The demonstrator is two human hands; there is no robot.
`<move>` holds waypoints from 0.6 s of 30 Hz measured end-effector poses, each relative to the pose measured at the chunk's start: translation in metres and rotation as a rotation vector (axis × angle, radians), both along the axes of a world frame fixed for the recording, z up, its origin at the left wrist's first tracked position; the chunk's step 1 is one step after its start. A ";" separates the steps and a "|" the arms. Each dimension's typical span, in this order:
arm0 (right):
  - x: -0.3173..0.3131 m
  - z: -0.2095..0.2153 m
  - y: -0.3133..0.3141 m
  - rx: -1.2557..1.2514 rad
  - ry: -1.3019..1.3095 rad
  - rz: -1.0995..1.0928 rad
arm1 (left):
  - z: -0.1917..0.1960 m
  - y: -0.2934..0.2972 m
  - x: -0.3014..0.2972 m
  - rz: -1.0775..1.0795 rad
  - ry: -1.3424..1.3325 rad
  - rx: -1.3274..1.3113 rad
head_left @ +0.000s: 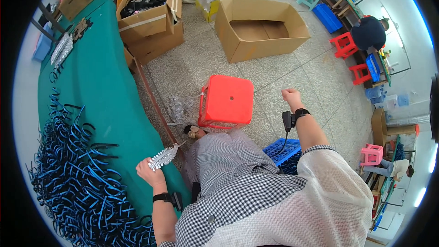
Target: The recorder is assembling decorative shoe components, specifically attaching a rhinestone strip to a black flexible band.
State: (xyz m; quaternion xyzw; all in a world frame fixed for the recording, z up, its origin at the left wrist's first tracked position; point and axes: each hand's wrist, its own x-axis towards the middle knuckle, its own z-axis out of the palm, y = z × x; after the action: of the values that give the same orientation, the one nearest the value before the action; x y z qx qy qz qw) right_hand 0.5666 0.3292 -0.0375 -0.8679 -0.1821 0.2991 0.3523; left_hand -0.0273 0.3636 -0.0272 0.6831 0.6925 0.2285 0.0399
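My left hand (147,172) is closed on one end of a silver, leaf-shaped piece with a fringed edge (163,157), held over the near edge of the green-covered table (151,144). From the piece's far end a thin tip points right. My right hand (291,97) is raised out to the right above the floor, its fingers drawn together. Whatever they may pinch is too small to make out. Left of my left hand, a large heap of curled black and blue strips (87,178) covers much of the table.
A red stool (230,100) stands in front of me, with a big open carton (265,45) beyond it. Beside my lap is a blue basket (280,152). More cartons (148,29) stand along the table. Two people (368,34) sit at benches on the right.
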 end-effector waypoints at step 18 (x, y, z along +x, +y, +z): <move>-0.008 -0.055 -0.041 -0.478 -0.413 0.487 | -0.007 -0.003 -0.006 0.037 -0.168 0.088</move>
State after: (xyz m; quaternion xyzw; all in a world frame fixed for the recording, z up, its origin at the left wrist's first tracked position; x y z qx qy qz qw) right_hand 0.5582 0.2887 -0.0925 -0.8987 -0.3748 0.2271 0.0153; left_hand -0.0328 0.3601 -0.0339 0.6496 0.6885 0.3160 0.0637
